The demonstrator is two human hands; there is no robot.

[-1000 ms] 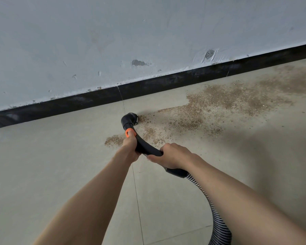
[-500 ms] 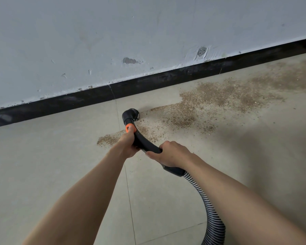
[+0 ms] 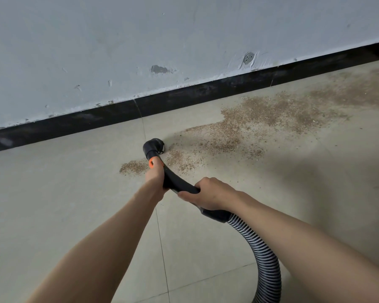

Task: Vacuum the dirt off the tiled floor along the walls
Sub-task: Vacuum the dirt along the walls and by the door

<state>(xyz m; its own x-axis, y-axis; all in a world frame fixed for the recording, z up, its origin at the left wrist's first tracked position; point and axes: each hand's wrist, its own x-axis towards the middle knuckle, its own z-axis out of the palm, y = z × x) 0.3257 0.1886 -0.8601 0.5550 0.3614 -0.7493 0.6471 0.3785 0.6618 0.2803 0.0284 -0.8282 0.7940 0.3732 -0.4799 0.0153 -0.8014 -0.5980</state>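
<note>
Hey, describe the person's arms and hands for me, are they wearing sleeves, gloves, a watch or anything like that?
Nothing worn shows. The left hand and right hand are bare, with no gloves, and no rings or watch can be seen. Both forearms are uncovered as far as the picture's edge: no sleeve, cuff, wristband or markings. Any clothing higher up is out of view.

The floor tiles (image 3: 53,215) look matt, smooth and pale beige, with thin grout lines. Gritty brown dirt (image 3: 260,119) lies rough and granular right of centre. The curved vacuum handle (image 3: 177,182) is smooth black plastic with an orange band; its hose (image 3: 265,259) at lower right is ribbed. The painted wall (image 3: 140,36) across the top looks chalky and chipped above a dark, slightly glossy skirting (image 3: 74,121).
</note>
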